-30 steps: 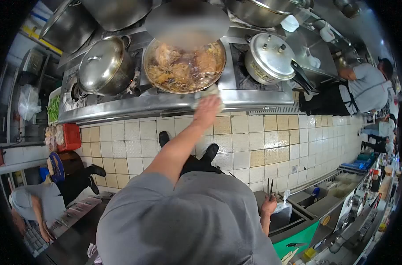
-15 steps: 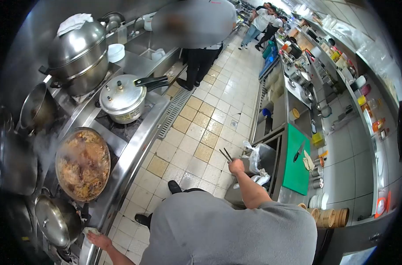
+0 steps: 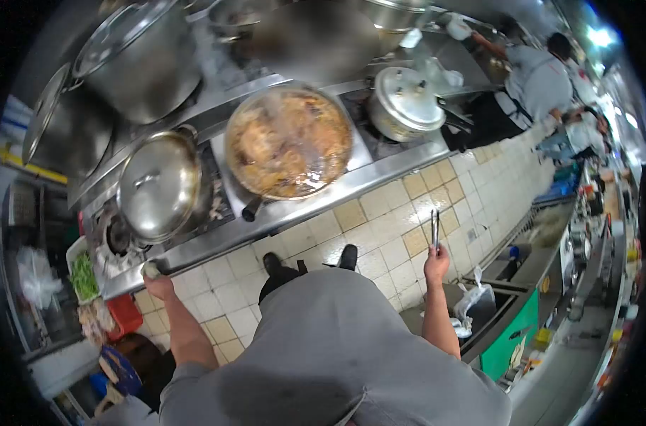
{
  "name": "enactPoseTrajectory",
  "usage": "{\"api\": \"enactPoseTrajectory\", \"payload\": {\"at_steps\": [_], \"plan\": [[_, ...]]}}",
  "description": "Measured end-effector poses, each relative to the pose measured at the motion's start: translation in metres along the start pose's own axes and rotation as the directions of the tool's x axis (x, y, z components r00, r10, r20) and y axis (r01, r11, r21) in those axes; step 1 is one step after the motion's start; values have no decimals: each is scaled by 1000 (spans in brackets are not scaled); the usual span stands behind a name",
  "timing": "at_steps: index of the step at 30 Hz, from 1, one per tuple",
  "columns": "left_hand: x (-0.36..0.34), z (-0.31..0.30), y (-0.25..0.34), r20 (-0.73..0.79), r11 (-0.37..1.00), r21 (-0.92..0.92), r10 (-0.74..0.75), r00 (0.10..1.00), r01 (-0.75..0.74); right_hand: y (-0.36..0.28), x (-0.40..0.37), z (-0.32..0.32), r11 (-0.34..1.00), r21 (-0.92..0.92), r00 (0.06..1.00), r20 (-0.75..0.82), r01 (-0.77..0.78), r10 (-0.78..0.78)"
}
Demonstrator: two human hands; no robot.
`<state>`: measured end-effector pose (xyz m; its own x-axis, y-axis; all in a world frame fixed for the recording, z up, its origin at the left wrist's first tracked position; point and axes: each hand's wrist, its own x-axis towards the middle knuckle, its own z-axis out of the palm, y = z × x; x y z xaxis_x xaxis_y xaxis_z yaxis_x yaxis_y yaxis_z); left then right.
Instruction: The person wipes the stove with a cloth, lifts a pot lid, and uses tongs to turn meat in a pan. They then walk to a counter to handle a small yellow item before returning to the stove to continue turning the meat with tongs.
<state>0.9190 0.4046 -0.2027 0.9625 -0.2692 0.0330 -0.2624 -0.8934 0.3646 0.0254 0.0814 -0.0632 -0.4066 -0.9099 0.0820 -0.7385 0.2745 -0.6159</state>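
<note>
My left hand (image 3: 158, 284) is closed around a pale cloth (image 3: 150, 270) at the front edge of the steel stove. In my right hand (image 3: 437, 264) is a pair of metal tongs (image 3: 435, 228), held upright over the tiled floor. A wide pan of steaming brown food in liquid (image 3: 289, 142) sits on the stove ahead of me, its dark handle (image 3: 251, 209) pointing toward me. Left of it stands a lidded steel pot (image 3: 160, 186), nearest to my left hand. A pressure cooker (image 3: 407, 105) is to the pan's right.
Large steel pots (image 3: 142, 67) stand at the back left. Green vegetables (image 3: 83, 275) and a red container (image 3: 124, 316) are at the left. A co-worker (image 3: 539, 78) stands at the right, near other people. A green cutting board (image 3: 511, 337) and a bin bag (image 3: 473, 298) are at lower right.
My view has turned left to face the stove. The cloth in my left hand and the tongs in my right remain held. The co-worker's arm now shows, reaching over the counter.
</note>
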Motion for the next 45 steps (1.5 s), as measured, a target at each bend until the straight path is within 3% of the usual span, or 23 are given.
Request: {"api": "enactPoseTrajectory", "payload": {"at_steps": [2, 4, 5, 7, 9, 10, 12, 13, 15, 16, 19, 20, 21, 22, 23, 24, 26, 27, 29, 31, 39, 43, 45], "plan": [[37, 29, -43, -176, 939, -333, -157, 972, 91, -54, 4, 9, 996, 73, 998, 27, 61, -63], [-18, 8, 12, -152, 887, -456, -154, 976, 69, -139, -1, 11, 927, 354, 977, 122, 121, -174], [-53, -4, 56, -115, 854, -518, -123, 986, 46, -167, 1, 18, 912, 321, 947, 108, 256, -303], [-113, -31, 135, -29, 820, -572, 8, 1000, -23, -250, -7, 16, 926, 354, 923, 299, 129, -242], [-161, -56, 214, 34, 851, -489, 235, 971, -189, -271, 1, 51, 873, 366, 872, 245, 321, -424], [-171, -54, 239, 39, 842, -501, 250, 967, -198, -298, -1, 50, 859, 323, 851, 219, 398, -477], [-189, -49, 277, -39, 718, -414, 600, 799, -559, -342, 1, 45, 856, 253, 835, 217, 452, -505], [-199, -53, 294, -28, 707, -424, 614, 788, -566, -348, 9, 44, 868, 234, 838, 243, 438, -488], [-212, -60, 326, 206, 730, -81, 678, 706, -678, -349, 38, 43, 891, 148, 842, 293, 429, -453], [-217, -60, 333, 378, 757, -1, 606, 700, -654, -350, 50, 45, 901, 75, 837, 346, 427, -425], [-212, -5, 297, 332, 791, -67, 593, 734, -609, -342, 86, 49, 876, 88, 793, 389, 475, -469], [-205, 15, 281, 318, 782, -171, 620, 718, -599, -333, 93, 57, 867, 116, 815, 298, 485, -496], [-211, -1, 297, 326, 787, -157, 611, 721, -597, -331, 101, 53, 846, 183, 789, 306, 501, -533], [-199, 24, 282, 298, 770, -207, 637, 711, -603, -324, 107, 57, 854, 262, 800, 308, 450, -516], [-217, -13, 318, 340, 844, -144, 533, 775, -517, -323, 111, 52, 820, 276, 750, 334, 502, -571], [-225, -26, 334, 339, 879, -121, 473, 814, -461, -324, 108, 45, 857, 243, 758, 400, 454, -515], [-218, -14, 334, 310, 819, -53, 557, 770, -571, -315, 111, 42, 868, 201, 713, 502, 454, -489], [-213, -3, 333, 300, 815, 40, 541, 785, -578, -311, 110, 40, 869, 211, 678, 553, 448, -484], [-211, 0, 337, 330, 834, 43, 508, 796, -550, -300, 110, 34, 855, 233, 647, 571, 464, -506], [-221, -16, 360, 374, 859, 87, 442, 816, -505, -284, 110, 33, 849, 280, 655, 543, 449, -526], [-175, 30, 330, 374, 748, 106, 580, 724, -655, -255, 119, 16, 920, 275, 767, 512, 281, -387], [-190, 1, 345, 396, 724, 111, 596, 699, -680, -270, 109, 35, 911, 272, 739, 533, 310, -411], [-181, 8, 341, 367, 726, 84, 614, 699, -683, -287, 102, 28, 910, 217, 675, 614, 354, -409]]}}
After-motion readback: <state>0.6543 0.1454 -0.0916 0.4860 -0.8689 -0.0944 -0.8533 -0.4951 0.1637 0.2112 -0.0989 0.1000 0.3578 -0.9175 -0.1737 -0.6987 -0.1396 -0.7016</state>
